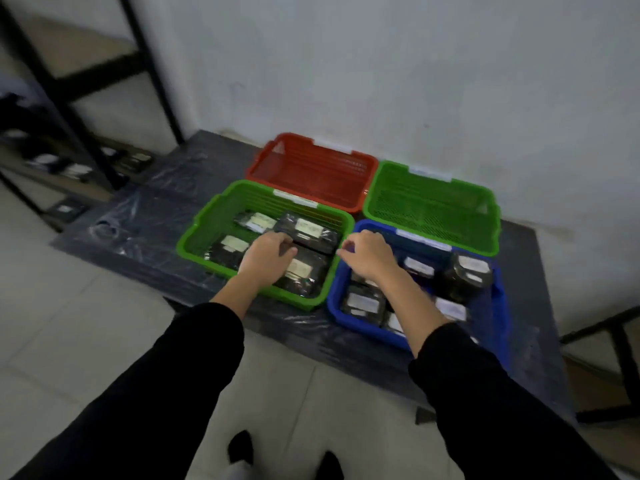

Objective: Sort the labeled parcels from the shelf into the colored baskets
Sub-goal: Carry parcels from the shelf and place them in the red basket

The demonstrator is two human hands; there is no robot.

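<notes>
The left hand (266, 256) rests with curled fingers on the black labeled parcels (306, 233) in the near green basket (194, 244); I cannot tell whether it grips one. The right hand (367, 258), loosely curled and holding nothing, hangs over the blue basket (334, 296) at the green basket's 3 o'clock.

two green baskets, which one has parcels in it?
The near green basket, left of the blue basket, under the left hand: it holds black labeled parcels. The far green basket shows only bare mesh.
</notes>
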